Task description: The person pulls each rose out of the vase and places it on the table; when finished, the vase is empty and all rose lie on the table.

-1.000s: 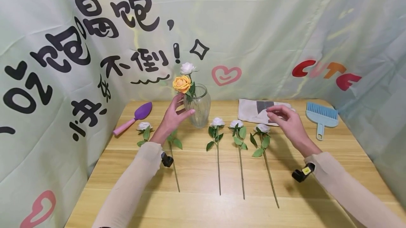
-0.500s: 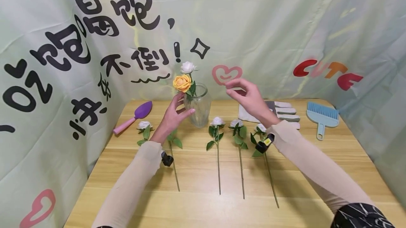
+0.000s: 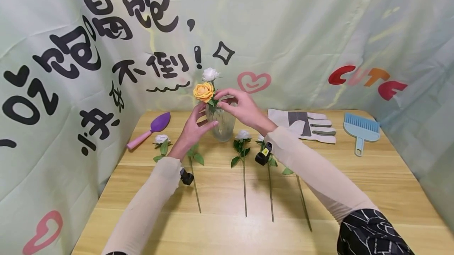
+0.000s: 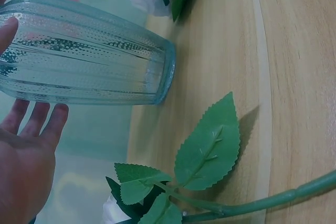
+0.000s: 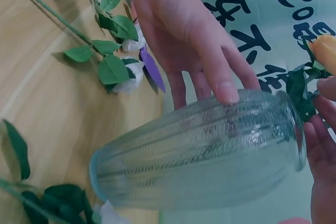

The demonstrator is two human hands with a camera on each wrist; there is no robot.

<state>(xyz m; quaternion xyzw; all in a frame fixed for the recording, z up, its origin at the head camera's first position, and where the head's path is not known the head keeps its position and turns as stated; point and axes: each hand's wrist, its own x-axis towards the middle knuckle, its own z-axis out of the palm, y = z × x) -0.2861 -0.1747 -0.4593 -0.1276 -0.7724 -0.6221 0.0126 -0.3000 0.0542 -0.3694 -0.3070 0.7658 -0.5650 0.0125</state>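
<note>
A clear ribbed glass vase [image 3: 223, 127] stands upright on the table. My left hand [image 3: 195, 129] holds its left side, the thumb on the front and the other fingers round the side, as the right wrist view shows. An orange-yellow rose [image 3: 203, 92] and a white rose [image 3: 211, 74] stand in the vase, leaning left. At the vase's mouth is my right hand [image 3: 244, 109], its fingertips beside the green leaves [image 5: 299, 90] under the yellow rose. Whether they pinch the stem cannot be made out.
Several white roses with long stems lie on the table, one white rose [image 3: 243, 135] before the vase. A purple trowel [image 3: 159, 123] lies left. A work glove [image 3: 305, 125] and a blue brush with dustpan [image 3: 361, 128] lie right. A printed curtain [image 3: 301, 30] hangs behind.
My right hand has moved left from above the glove to the vase's mouth, uncovering the glove. The left hand has stayed on the vase. The flowers in the vase look unmoved.
</note>
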